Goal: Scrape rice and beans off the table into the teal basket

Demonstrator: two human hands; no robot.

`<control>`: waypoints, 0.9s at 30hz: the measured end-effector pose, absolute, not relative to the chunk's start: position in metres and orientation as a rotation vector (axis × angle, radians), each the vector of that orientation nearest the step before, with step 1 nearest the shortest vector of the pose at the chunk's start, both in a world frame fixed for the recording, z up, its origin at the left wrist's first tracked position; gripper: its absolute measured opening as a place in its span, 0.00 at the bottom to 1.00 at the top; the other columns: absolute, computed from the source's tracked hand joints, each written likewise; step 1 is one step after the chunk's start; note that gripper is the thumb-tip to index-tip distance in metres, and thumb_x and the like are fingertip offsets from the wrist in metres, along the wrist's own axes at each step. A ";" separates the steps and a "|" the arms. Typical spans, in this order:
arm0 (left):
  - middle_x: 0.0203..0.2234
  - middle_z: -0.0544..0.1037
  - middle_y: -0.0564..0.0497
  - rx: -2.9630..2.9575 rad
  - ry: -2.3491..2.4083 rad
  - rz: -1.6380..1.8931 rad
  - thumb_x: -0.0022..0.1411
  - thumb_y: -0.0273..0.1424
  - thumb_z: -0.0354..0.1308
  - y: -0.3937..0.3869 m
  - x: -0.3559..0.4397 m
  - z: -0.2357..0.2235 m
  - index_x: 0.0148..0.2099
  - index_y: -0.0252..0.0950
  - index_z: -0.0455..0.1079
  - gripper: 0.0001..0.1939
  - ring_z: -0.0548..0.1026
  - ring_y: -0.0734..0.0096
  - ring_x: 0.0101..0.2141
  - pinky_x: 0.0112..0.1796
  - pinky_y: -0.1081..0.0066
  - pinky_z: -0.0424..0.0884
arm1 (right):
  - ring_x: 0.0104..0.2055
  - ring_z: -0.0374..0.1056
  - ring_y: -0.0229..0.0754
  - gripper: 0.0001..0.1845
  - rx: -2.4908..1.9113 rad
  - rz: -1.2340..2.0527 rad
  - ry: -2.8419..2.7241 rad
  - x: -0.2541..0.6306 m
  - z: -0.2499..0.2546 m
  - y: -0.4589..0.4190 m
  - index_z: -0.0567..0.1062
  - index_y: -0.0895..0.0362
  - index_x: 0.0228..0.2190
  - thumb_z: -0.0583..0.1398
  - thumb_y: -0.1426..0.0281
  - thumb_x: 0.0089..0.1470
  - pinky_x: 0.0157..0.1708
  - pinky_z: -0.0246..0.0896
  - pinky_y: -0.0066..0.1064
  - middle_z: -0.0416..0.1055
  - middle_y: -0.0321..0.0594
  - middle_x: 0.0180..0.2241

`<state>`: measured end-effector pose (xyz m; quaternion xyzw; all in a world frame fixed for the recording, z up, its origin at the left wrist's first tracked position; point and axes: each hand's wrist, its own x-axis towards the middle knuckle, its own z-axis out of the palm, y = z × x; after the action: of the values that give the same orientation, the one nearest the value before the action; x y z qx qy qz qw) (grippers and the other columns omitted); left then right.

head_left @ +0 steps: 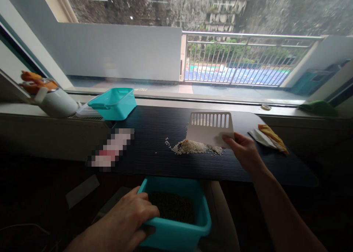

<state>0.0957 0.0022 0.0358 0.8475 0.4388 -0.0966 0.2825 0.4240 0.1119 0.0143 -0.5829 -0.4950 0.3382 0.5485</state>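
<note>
My right hand (246, 152) grips the right edge of a flat white plate with a row of slots (206, 132), perhaps a scraper. The plate stands tilted on the dark table, slots uppermost. Just in front of its lower edge lies a heap of pale, rice-like grains (191, 146), with loose grains scattered to the left. Below the table's near edge, my left hand (138, 211) is closed over the left rim of a turquoise bin (202, 222). Dark, fine-grained contents (172, 206) lie inside it, too shaded to name.
A second turquoise bin (121, 104) stands at the table's back left, near a grey-white pot (59, 102). A blurred-out pinkish item (111, 149) lies on the left. White and yellow packets (268, 138) lie at the right of the dark table (154, 121). A window (154, 68) rises behind.
</note>
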 end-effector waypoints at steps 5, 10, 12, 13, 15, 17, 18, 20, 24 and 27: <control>0.35 0.76 0.52 2.292 1.172 -0.215 0.54 0.21 0.55 0.003 0.094 0.033 0.37 0.40 0.73 0.11 0.73 0.62 0.42 0.48 0.63 0.66 | 0.29 0.71 0.44 0.14 -1.393 0.844 -1.187 0.422 0.018 0.117 0.81 0.56 0.28 0.67 0.60 0.39 0.30 0.66 0.34 0.79 0.38 0.27; 0.35 0.76 0.51 2.294 1.164 -0.234 0.55 0.21 0.55 0.003 0.094 0.032 0.38 0.39 0.73 0.11 0.73 0.62 0.42 0.47 0.62 0.66 | 0.27 0.71 0.42 0.15 -1.363 0.980 -1.132 0.423 0.018 0.110 0.82 0.55 0.28 0.69 0.60 0.36 0.29 0.66 0.34 0.79 0.38 0.27; 0.35 0.76 0.51 2.291 1.162 -0.261 0.55 0.21 0.55 0.003 0.094 0.033 0.38 0.39 0.73 0.11 0.73 0.61 0.42 0.48 0.61 0.66 | 0.27 0.71 0.42 0.14 -1.353 1.022 -1.109 0.424 0.017 0.107 0.82 0.55 0.28 0.69 0.61 0.36 0.30 0.65 0.33 0.79 0.38 0.27; 0.35 0.76 0.51 2.290 1.160 -0.268 0.55 0.21 0.54 0.003 0.094 0.034 0.38 0.39 0.73 0.11 0.73 0.61 0.42 0.49 0.61 0.65 | 0.27 0.71 0.42 0.14 -1.352 1.029 -1.099 0.424 0.017 0.107 0.82 0.55 0.28 0.69 0.61 0.36 0.30 0.65 0.33 0.79 0.38 0.27; 0.35 0.76 0.51 2.286 1.164 -0.264 0.55 0.21 0.55 0.002 0.094 0.034 0.38 0.39 0.73 0.10 0.73 0.61 0.42 0.49 0.60 0.65 | 0.28 0.71 0.42 0.14 -1.345 1.016 -1.083 0.424 0.016 0.108 0.82 0.55 0.28 0.70 0.61 0.36 0.31 0.66 0.34 0.79 0.37 0.28; 0.36 0.76 0.51 2.280 1.170 -0.248 0.56 0.22 0.55 0.002 0.094 0.034 0.38 0.39 0.73 0.10 0.73 0.61 0.42 0.49 0.60 0.65 | 0.29 0.71 0.42 0.15 -1.328 0.997 -1.075 0.423 0.015 0.111 0.82 0.55 0.29 0.70 0.61 0.36 0.32 0.66 0.34 0.79 0.37 0.28; 0.36 0.76 0.51 2.277 1.171 -0.247 0.56 0.22 0.55 0.003 0.094 0.034 0.38 0.39 0.73 0.10 0.73 0.61 0.42 0.50 0.59 0.65 | 0.29 0.71 0.42 0.15 -1.317 0.998 -1.071 0.423 0.014 0.113 0.82 0.55 0.29 0.70 0.61 0.36 0.32 0.67 0.34 0.79 0.37 0.28; 0.36 0.77 0.51 2.277 1.173 -0.258 0.56 0.22 0.55 0.003 0.094 0.035 0.38 0.39 0.73 0.10 0.73 0.61 0.42 0.51 0.59 0.64 | 0.28 0.71 0.42 0.14 -1.294 1.039 -1.057 0.422 0.011 0.118 0.81 0.54 0.28 0.70 0.62 0.36 0.32 0.67 0.34 0.79 0.36 0.28; 0.36 0.77 0.51 2.273 1.168 -0.256 0.56 0.22 0.55 0.004 0.095 0.035 0.39 0.39 0.73 0.10 0.73 0.61 0.43 0.53 0.59 0.62 | 0.29 0.72 0.42 0.15 -1.266 1.166 -1.007 0.424 0.003 0.120 0.82 0.54 0.29 0.72 0.63 0.35 0.32 0.69 0.33 0.79 0.36 0.29; 0.36 0.76 0.51 2.260 1.164 -0.249 0.56 0.21 0.55 0.004 0.095 0.034 0.39 0.39 0.73 0.10 0.72 0.62 0.42 0.52 0.59 0.63 | 0.29 0.73 0.42 0.16 -1.262 1.222 -0.976 0.426 0.001 0.116 0.82 0.55 0.30 0.72 0.62 0.35 0.31 0.69 0.33 0.80 0.38 0.30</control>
<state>0.0946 0.0043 0.0336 0.8470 0.4362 -0.0934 0.2893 0.4263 0.1158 0.0007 -0.5302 -0.4098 0.5132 0.5363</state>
